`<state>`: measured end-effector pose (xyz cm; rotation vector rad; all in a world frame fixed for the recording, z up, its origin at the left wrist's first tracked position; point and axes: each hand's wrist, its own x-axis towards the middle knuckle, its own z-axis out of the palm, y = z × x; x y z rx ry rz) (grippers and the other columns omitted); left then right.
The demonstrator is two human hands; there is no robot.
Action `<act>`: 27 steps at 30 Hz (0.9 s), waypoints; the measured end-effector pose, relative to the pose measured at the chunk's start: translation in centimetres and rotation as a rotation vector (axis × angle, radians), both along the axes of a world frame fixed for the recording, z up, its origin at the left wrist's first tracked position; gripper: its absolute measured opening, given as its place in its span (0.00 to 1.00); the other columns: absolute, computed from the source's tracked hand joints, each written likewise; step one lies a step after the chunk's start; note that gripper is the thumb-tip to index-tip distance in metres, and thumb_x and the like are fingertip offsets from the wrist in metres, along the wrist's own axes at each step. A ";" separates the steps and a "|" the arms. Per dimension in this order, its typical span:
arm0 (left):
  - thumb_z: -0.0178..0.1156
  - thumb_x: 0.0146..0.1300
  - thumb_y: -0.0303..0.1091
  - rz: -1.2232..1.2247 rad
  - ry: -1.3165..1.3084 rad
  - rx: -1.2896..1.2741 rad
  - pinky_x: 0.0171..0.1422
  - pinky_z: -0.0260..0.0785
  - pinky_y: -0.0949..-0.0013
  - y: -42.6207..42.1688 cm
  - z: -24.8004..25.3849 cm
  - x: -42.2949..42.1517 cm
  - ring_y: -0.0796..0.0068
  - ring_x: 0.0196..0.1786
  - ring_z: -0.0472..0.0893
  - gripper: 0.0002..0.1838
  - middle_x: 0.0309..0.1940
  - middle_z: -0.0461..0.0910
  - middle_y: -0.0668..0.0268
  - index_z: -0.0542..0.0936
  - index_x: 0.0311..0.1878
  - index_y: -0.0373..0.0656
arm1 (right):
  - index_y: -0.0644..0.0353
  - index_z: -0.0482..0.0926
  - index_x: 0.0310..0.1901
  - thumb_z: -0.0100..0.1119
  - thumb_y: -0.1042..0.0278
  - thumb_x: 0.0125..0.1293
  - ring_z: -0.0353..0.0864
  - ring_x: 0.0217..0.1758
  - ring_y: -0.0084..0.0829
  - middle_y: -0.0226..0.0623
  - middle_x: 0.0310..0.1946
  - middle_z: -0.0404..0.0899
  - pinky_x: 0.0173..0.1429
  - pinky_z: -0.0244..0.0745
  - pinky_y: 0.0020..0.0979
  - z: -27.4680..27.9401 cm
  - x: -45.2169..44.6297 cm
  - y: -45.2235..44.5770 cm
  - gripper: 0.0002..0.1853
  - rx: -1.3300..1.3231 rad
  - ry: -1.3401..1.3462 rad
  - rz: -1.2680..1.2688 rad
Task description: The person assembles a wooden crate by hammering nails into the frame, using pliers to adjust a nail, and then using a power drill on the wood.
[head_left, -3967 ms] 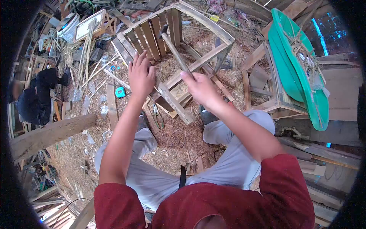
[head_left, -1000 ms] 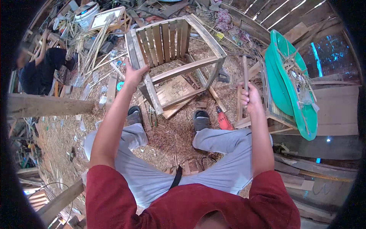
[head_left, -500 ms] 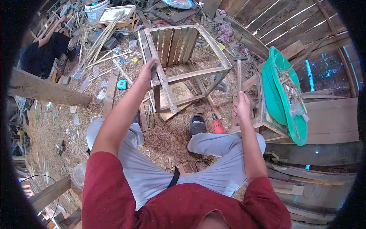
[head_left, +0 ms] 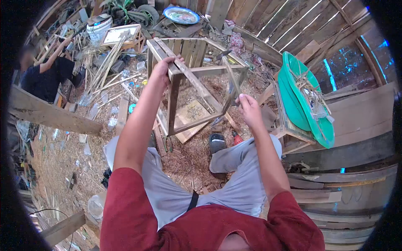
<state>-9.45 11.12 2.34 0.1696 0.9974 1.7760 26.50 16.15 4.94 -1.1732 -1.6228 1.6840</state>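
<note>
Shaving-strewn floor runs from a dark-clothed person at far left, past the left hand clasping an upper corner of a slatted wooden frame at centre, to a hammer clamped in the right hand, a green tub on a wooden stand and a boarded wall.

Daylight pierces the plank wall; dark edges seem warped.
</note>
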 end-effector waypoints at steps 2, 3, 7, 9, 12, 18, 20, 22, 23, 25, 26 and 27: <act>0.47 0.70 0.32 -0.051 0.024 -0.044 0.68 0.75 0.51 0.2 4.7 -1.4 0.54 0.57 0.84 0.25 0.56 0.83 0.49 0.71 0.67 0.30 | 0.59 0.79 0.37 0.54 0.56 0.79 0.62 0.19 0.14 0.20 0.19 0.66 0.23 0.54 0.22 0.8 -0.9 -0.3 0.16 -0.007 0.032 -0.031; 0.47 0.69 0.31 -0.043 0.056 -0.075 0.68 0.75 0.52 0.4 6.4 -2.4 0.53 0.56 0.84 0.25 0.56 0.83 0.47 0.70 0.66 0.28 | 0.60 0.80 0.38 0.54 0.55 0.78 0.65 0.21 0.15 0.21 0.20 0.69 0.26 0.58 0.23 1.4 -1.5 -0.8 0.16 0.037 0.052 -0.084; 0.53 0.63 0.30 -0.105 0.251 -0.301 0.60 0.78 0.48 1.9 8.9 -8.6 0.49 0.52 0.85 0.24 0.51 0.83 0.44 0.74 0.59 0.25 | 0.60 0.80 0.37 0.54 0.55 0.78 0.67 0.23 0.16 0.22 0.21 0.70 0.29 0.62 0.23 1.9 -1.3 -0.3 0.17 0.031 0.094 -0.047; 0.59 0.58 0.33 -0.165 0.449 -0.464 0.57 0.77 0.50 2.2 8.7 -10.8 0.46 0.53 0.83 0.26 0.54 0.81 0.42 0.76 0.59 0.26 | 0.60 0.80 0.35 0.54 0.56 0.78 0.66 0.24 0.16 0.22 0.21 0.70 0.29 0.61 0.23 1.9 -1.1 0.2 0.17 0.043 0.094 -0.014; 0.61 0.57 0.35 -0.207 0.701 -0.699 0.62 0.72 0.48 3.9 2.9 -13.4 0.46 0.60 0.79 0.29 0.54 0.80 0.40 0.77 0.61 0.29 | 0.58 0.78 0.35 0.52 0.54 0.79 0.61 0.18 0.16 0.21 0.19 0.67 0.23 0.57 0.25 1.7 -0.9 0.6 0.18 0.045 0.111 0.022; 0.58 0.60 0.30 -0.054 0.596 -0.685 0.41 0.81 0.51 6.2 -1.6 -8.5 0.49 0.42 0.86 0.24 0.46 0.83 0.43 0.78 0.59 0.28 | 0.55 0.75 0.38 0.47 0.51 0.80 0.54 0.11 0.14 0.20 0.17 0.62 0.13 0.50 0.23 3.5 0.4 0.7 0.17 -0.080 0.165 0.029; 0.57 0.60 0.28 -0.158 0.615 -0.706 0.34 0.82 0.55 5.1 1.3 -2.5 0.52 0.34 0.87 0.21 0.41 0.83 0.45 0.80 0.55 0.27 | 0.55 0.75 0.39 0.47 0.51 0.80 0.54 0.11 0.14 0.20 0.17 0.62 0.13 0.50 0.22 3.5 0.7 0.7 0.17 -0.110 0.179 0.000; 0.58 0.59 0.30 -0.143 0.604 -0.673 0.39 0.82 0.54 6.0 0.4 -1.3 0.52 0.39 0.87 0.21 0.42 0.84 0.46 0.81 0.54 0.27 | 0.55 0.74 0.40 0.47 0.51 0.80 0.54 0.10 0.14 0.20 0.17 0.62 0.13 0.51 0.22 4.1 1.0 0.6 0.17 -0.141 0.177 -0.016; 0.59 0.58 0.32 -0.088 0.815 -0.796 0.44 0.80 0.55 7.9 -2.2 -1.6 0.53 0.43 0.87 0.23 0.45 0.85 0.48 0.80 0.54 0.26 | 0.55 0.74 0.41 0.47 0.51 0.80 0.54 0.10 0.13 0.20 0.17 0.62 0.13 0.51 0.22 4.6 1.3 0.5 0.17 -0.157 0.163 -0.019; 0.60 0.57 0.35 -0.036 0.967 -0.888 0.49 0.79 0.56 11.3 -7.1 -1.4 0.54 0.46 0.86 0.24 0.48 0.85 0.49 0.80 0.53 0.25 | 0.56 0.75 0.38 0.48 0.50 0.79 0.55 0.09 0.17 0.22 0.16 0.64 0.12 0.51 0.26 4.5 1.5 1.0 0.18 -0.199 0.197 -0.037; 0.60 0.57 0.35 -0.048 0.905 -0.869 0.49 0.79 0.57 12.1 -8.3 -0.2 0.55 0.46 0.86 0.24 0.47 0.85 0.48 0.80 0.52 0.24 | 0.55 0.75 0.39 0.48 0.50 0.79 0.55 0.10 0.16 0.21 0.17 0.63 0.12 0.51 0.25 4.6 1.6 0.8 0.17 -0.215 0.188 -0.043; 0.61 0.56 0.35 -0.068 0.861 -0.829 0.47 0.79 0.57 12.6 -8.7 1.5 0.54 0.44 0.86 0.24 0.45 0.85 0.49 0.80 0.51 0.23 | 0.55 0.74 0.40 0.47 0.50 0.80 0.55 0.10 0.14 0.21 0.17 0.63 0.13 0.51 0.24 4.9 1.7 0.7 0.17 -0.227 0.182 -0.049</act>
